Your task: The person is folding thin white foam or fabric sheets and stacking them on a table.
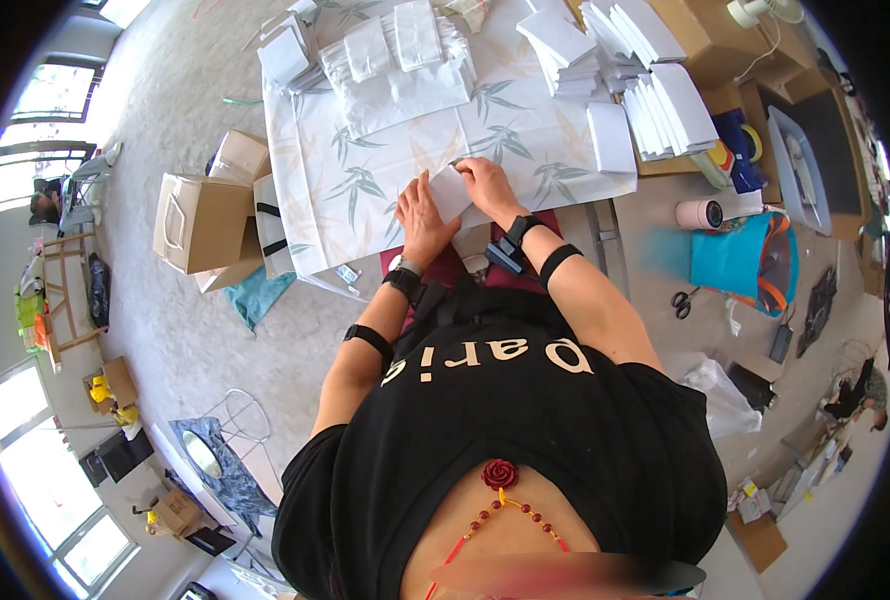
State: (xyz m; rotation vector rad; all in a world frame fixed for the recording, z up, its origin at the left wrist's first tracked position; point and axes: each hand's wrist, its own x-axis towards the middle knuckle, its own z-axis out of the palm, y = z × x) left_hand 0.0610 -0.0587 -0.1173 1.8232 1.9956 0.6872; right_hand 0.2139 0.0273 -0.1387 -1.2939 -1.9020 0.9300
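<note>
A small white rectangular piece (449, 196), looking like folded paper or a flat packet, lies at the near edge of the patterned tablecloth (395, 220). My left hand (424, 222) rests flat along its left side, fingers stretched out and thumb at its near end. At its far right corner my right hand (487, 188) pinches the edge between curled fingers and thumb. Beyond my hands lies a spread of white packets (395, 75) on the cloth. Stacks of white folded pieces (670, 110) stand at the far right, with a single white piece (611, 138) beside them.
Cardboard boxes (200, 222) stand on the floor left of the table. To the right are a pink cylinder (699, 214), a blue bag (740, 262), scissors (682, 304) and a grey-blue tray (798, 165). Other people appear at the far left and right.
</note>
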